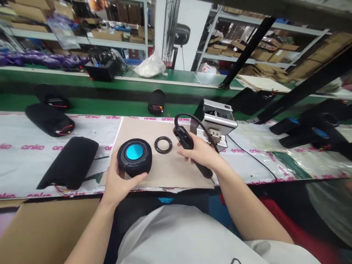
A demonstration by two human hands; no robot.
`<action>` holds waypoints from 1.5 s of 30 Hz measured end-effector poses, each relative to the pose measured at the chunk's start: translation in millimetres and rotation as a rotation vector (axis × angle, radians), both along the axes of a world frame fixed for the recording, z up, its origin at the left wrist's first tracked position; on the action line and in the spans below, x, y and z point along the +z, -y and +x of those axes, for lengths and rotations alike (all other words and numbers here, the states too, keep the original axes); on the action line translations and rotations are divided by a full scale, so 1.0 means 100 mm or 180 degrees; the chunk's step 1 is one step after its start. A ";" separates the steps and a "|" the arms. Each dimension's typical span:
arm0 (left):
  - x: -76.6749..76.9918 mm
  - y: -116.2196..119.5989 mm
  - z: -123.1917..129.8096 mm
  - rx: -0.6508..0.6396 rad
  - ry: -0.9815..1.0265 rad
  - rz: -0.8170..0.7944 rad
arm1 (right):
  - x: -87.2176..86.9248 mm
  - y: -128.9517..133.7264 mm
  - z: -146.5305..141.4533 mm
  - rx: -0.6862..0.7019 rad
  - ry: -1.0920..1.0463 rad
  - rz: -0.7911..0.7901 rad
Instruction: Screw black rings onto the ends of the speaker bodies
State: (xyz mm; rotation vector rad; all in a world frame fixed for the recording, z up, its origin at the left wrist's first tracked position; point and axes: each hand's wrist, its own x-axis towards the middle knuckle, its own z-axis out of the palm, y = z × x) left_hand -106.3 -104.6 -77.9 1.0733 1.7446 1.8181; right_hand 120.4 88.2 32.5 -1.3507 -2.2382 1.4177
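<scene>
Clasping blue-topped speaker (134, 155) w/ L hand (117, 179), left of ring (163, 145); gripping corded tool (184, 138) w/ R hand (202, 151), 2 hands apart. Could snag cord (197, 119) on metal machine (220, 125) if pulled, or knock ring if swung low. Can't make out tool's tip, speaker's underside or contact w/ board (176, 174).

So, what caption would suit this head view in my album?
Left hand cupping a blue-topped cylinder, right hand holding a corded tool, a black ring lying between them.
</scene>
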 end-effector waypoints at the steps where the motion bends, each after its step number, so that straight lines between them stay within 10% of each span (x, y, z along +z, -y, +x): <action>1: 0.01 0.00 0.00 -0.0016 0.0030 -0.0011 | -0.03 -0.01 -0.03 0.0019 0.0083 0.0127; 11: -0.06 0.03 0.12 0.0159 0.0092 -0.0005 | -0.36 0.08 -0.62 0.0690 0.0402 0.0686; 25: -0.01 0.01 0.12 0.0373 -0.0075 0.0000 | 0.02 0.00 0.37 -0.0310 0.0070 0.0421; 45: 0.11 0.08 0.07 0.0383 -0.0248 -0.0057 | -0.14 0.01 0.32 0.0202 0.0498 0.1163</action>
